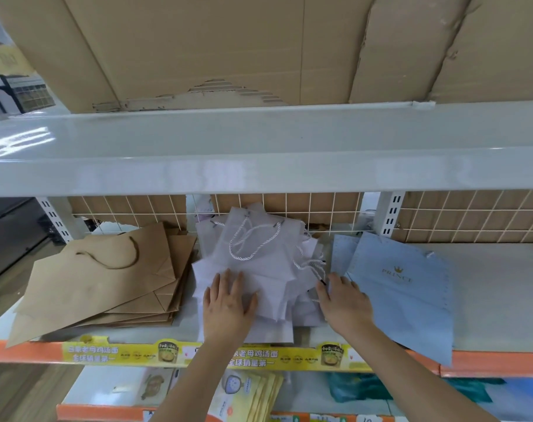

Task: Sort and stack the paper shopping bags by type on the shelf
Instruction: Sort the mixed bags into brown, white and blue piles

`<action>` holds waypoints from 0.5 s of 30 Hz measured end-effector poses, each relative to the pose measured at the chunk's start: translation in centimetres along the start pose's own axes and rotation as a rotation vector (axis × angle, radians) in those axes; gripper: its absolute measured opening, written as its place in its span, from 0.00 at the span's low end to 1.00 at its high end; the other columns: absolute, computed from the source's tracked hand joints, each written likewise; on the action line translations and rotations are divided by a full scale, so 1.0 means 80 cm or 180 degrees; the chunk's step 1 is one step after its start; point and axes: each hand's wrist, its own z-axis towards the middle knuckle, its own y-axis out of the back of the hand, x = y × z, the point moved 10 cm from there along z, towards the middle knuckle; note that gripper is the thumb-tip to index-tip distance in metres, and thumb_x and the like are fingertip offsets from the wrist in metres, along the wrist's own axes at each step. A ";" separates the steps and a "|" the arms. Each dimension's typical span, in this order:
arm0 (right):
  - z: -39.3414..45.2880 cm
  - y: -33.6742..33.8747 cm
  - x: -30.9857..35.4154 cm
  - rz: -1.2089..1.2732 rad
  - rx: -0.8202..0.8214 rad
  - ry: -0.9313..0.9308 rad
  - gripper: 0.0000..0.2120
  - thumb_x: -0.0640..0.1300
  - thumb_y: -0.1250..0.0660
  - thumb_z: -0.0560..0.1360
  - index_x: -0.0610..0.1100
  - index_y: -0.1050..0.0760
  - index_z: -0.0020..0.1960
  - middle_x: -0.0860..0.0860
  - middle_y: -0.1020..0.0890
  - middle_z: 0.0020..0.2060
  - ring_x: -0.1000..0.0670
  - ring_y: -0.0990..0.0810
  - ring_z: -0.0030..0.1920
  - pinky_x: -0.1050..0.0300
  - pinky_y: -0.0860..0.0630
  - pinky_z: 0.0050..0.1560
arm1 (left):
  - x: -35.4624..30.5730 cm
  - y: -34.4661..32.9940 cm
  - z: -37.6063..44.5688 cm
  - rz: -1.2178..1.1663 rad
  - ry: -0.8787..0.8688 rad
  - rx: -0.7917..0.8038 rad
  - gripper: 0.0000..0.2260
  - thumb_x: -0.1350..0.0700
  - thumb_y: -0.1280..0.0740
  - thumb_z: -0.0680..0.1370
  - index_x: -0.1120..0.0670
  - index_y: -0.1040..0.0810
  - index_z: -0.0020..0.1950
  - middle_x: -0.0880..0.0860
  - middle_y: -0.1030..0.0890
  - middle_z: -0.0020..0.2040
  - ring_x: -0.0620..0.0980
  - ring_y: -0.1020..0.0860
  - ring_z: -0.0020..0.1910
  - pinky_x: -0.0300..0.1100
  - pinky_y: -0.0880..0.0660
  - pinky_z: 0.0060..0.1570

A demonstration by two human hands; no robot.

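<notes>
**Shelf Inspection: Three Bag Piles, Both Hands on the White One**

The white paper bags [259, 263], matte and flat with twisted cord handles, are lying fanned mid-shelf [496, 293]; the left hand [225, 306] is pressing flat on them, fingers straight and spread; the right hand [344, 303] is resting at the pile's right edge, fingers relaxed, gripping nothing. Creased brown kraft bags [107, 287] are sitting stacked to the left; smooth pale-blue bags [405, 293] with a gold crest are lying to the right, overhanging the orange shelf lip [21, 351].
</notes>
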 end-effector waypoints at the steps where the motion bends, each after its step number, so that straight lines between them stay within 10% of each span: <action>1: -0.001 0.003 0.004 0.0045 -0.0036 0.0066 0.19 0.56 0.51 0.81 0.47 0.34 0.64 0.48 0.26 0.60 0.45 0.28 0.61 0.50 0.30 0.57 | 0.001 -0.001 0.001 0.0009 0.0000 0.0040 0.27 0.40 0.43 0.80 0.51 0.38 0.76 0.53 0.41 0.77 0.54 0.47 0.77 0.48 0.50 0.74; 15: -0.026 0.016 0.046 0.0280 0.0066 0.0217 0.23 0.51 0.43 0.79 0.51 0.42 0.73 0.49 0.32 0.68 0.44 0.31 0.65 0.49 0.32 0.63 | 0.014 0.007 0.023 0.0217 -0.0156 0.0631 0.26 0.40 0.43 0.78 0.47 0.38 0.75 0.49 0.40 0.76 0.50 0.43 0.75 0.46 0.46 0.72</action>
